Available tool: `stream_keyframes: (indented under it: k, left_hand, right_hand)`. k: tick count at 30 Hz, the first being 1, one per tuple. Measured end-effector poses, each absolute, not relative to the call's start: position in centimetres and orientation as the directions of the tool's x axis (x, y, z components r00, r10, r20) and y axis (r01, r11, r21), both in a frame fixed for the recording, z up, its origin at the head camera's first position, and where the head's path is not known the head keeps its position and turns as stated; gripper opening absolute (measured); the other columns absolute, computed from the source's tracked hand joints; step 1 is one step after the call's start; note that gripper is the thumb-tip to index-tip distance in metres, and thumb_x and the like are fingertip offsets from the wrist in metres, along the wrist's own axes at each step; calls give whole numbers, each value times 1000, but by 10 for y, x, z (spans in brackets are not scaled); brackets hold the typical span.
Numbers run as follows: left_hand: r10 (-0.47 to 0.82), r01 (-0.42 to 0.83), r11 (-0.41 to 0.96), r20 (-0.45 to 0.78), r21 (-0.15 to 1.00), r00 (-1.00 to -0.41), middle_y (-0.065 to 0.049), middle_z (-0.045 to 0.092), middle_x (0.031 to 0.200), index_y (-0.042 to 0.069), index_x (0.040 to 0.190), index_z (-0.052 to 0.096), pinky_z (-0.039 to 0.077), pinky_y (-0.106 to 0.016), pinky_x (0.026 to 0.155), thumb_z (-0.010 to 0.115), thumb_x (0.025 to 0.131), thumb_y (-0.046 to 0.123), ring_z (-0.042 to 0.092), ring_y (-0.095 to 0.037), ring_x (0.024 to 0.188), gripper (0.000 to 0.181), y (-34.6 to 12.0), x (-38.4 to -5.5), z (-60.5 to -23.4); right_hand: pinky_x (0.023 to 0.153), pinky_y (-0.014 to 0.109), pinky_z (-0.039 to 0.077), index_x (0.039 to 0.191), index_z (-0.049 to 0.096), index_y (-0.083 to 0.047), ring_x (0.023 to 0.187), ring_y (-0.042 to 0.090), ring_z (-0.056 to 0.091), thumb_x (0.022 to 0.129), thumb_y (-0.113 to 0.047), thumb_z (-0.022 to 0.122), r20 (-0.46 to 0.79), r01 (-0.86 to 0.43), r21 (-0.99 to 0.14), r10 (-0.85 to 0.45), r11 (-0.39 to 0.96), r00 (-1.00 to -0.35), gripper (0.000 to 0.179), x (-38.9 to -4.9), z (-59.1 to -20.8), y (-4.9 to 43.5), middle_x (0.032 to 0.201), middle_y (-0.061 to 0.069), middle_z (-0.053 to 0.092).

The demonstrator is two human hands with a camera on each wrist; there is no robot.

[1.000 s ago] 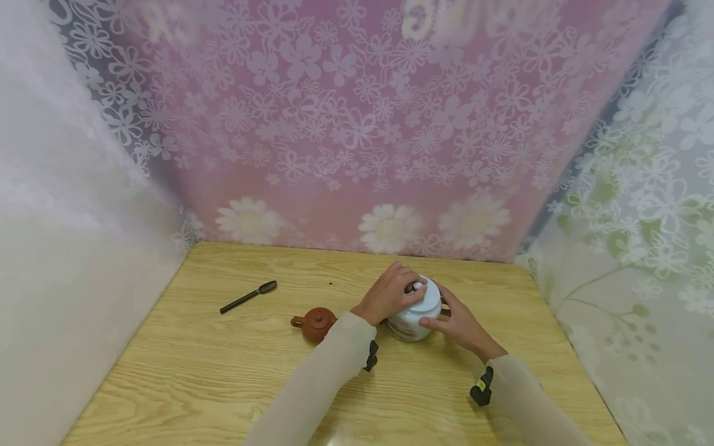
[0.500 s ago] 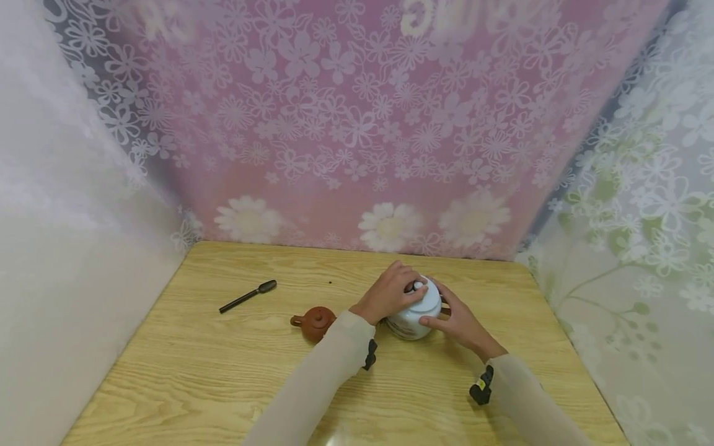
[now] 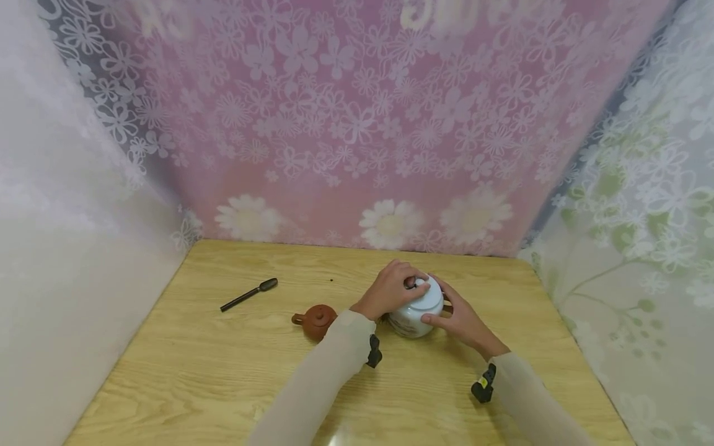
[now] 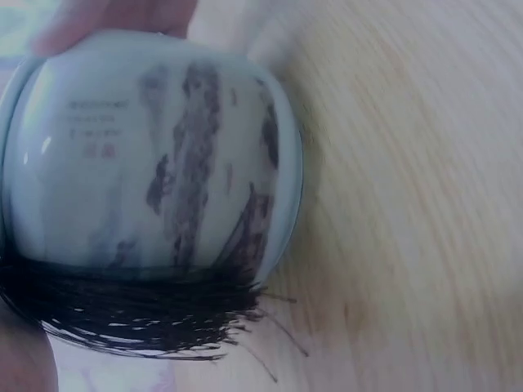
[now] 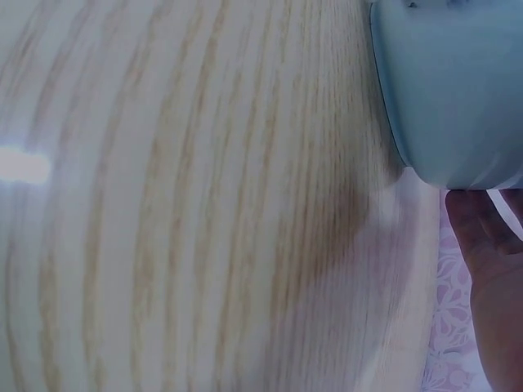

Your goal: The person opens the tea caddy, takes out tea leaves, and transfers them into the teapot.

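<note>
A white ceramic jar (image 3: 409, 325) with a painted scene stands right of centre on the table, tilted slightly in the head view by the camera's angle. My left hand (image 3: 390, 291) comes over its white lid (image 3: 428, 301) and pinches the round knob between thumb and forefinger. Around the jar's right side my right hand (image 3: 465, 323) grips the body, thumb in front and fingers behind. In the left wrist view a black tassel-like bunch of fibres (image 4: 139, 314) runs down the jar's side. Fingers of the right hand (image 5: 494, 269) touch the jar wall in the right wrist view.
A small reddish-brown teapot (image 3: 319, 322) stands left of the jar, partly behind the left sleeve (image 3: 334, 359). Further left lies a dark slender tool with a wider end (image 3: 248, 295). Patterned cloth walls (image 3: 357, 155) enclose the wooden table (image 3: 195, 371).
</note>
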State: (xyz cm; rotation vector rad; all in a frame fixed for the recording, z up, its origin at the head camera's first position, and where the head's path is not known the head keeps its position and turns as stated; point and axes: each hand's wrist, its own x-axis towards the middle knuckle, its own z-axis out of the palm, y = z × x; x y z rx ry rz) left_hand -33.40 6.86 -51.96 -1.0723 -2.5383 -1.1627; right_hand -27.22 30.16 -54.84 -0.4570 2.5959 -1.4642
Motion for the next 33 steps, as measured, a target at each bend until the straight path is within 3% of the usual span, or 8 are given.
stream_keyframes:
  k: [5, 12, 18, 24, 27, 33]
  left_hand:
    - [541, 647, 455, 388, 612, -746, 13, 62, 87, 25, 122, 82, 43, -29, 84, 69, 108, 48, 53, -9, 95, 30, 67, -334, -517]
    - [535, 615, 398, 372, 680, -758, 11, 76, 115, 27, 125, 82, 52, -31, 95, 73, 105, 48, 60, -10, 113, 30, 69, -333, -515]
    - [568, 574, 367, 313, 732, -762, 14, 71, 104, 25, 126, 81, 53, -29, 95, 71, 107, 48, 60, -5, 107, 31, 56, -333, -508]
    - [549, 522, 426, 247, 739, -798, 11, 71, 113, 26, 133, 77, 56, -33, 94, 63, 113, 41, 63, -6, 104, 29, 14, -338, -496]
    - [510, 498, 474, 234, 726, -828, 7, 71, 117, 24, 135, 76, 56, -37, 96, 62, 114, 37, 64, -10, 106, 29, -14, -342, -492]
    - [404, 459, 605, 246, 651, -881, 1, 73, 125, 20, 139, 74, 56, -47, 101, 59, 115, 34, 65, -19, 115, 31, -74, -347, -486]
  right_hand:
    - [109, 60, 56, 177, 17, -25, 149, 51, 49, 102, -31, 81, 34, -196, -859, -327, 474, -944, 99, -274, -547, 300, 179, 18, 24]
    - [109, 60, 56, 176, 18, -31, 148, 51, 50, 102, -31, 81, 35, -201, -854, -333, 479, -942, 97, -275, -548, 306, 178, 19, 25]
    - [110, 62, 55, 176, 20, -27, 147, 51, 51, 102, -32, 81, 27, -199, -840, -327, 505, -945, 96, -275, -549, 308, 176, 20, 30]
    - [112, 66, 51, 175, 25, -19, 150, 51, 47, 113, -35, 63, 70, -232, -814, -307, 532, -949, 74, -274, -541, 310, 173, 20, 35]
    - [115, 69, 47, 174, 28, -21, 149, 47, 48, 116, -36, 55, 111, -258, -793, -286, 552, -952, 65, -275, -533, 313, 170, 20, 41]
    - [113, 66, 50, 172, 33, -27, 141, 38, 57, 116, -43, 55, 161, -250, -738, -196, 627, -967, 62, -284, -516, 327, 157, 16, 57]
